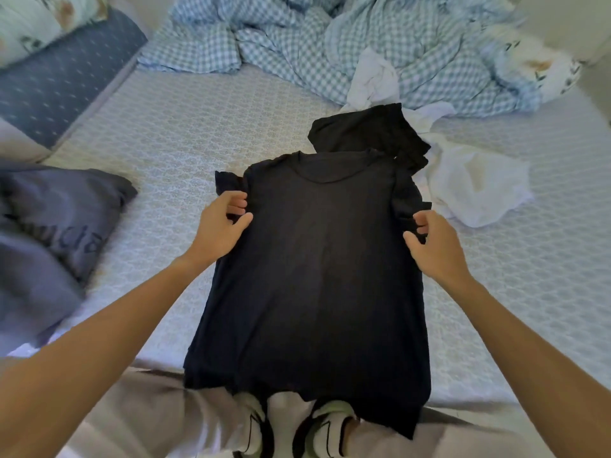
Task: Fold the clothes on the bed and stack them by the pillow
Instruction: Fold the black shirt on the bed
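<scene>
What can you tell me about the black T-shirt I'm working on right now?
The black T-shirt is plain, thin, soft-looking fabric. It lies spread flat on the bed, collar away from the person, hem hanging over the near edge above the shoes. The left hand pinches the left sleeve area and the right hand the right. Its collar end overlaps another black garment behind it.

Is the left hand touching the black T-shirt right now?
Touching. The head view shows the left hand pinching the black T-shirt at its left sleeve seam.
</scene>
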